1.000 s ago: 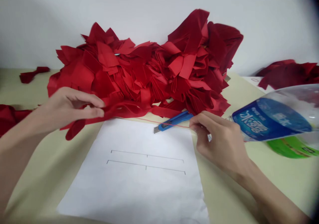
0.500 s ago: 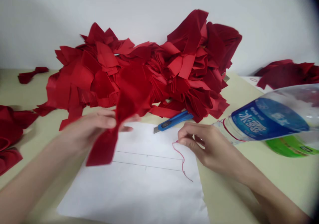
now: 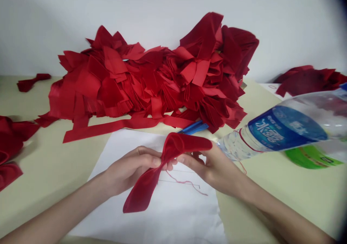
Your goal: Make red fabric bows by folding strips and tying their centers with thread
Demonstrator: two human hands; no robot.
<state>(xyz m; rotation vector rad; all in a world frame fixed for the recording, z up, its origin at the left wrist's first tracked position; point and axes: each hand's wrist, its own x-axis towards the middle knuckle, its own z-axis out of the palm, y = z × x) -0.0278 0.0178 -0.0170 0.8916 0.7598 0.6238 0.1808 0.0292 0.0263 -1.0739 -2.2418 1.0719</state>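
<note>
We pinch a folded red fabric strip [image 3: 173, 146] between the closed fingers of our left hand [image 3: 132, 170] and right hand [image 3: 208, 168], holding it above a white paper sheet [image 3: 173, 215] crossed by a thin pink thread [image 3: 184, 182], near a heaped pile of red cloth strips [image 3: 151, 81] and a blue utility knife [image 3: 193, 127].

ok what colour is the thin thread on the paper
The thread is pinkish red, clearest in the head view.

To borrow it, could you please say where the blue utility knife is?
In the head view, the blue plastic utility knife lies at the foot of the red fabric pile, beyond the white paper sheet and left of the clear plastic bottle.
</note>
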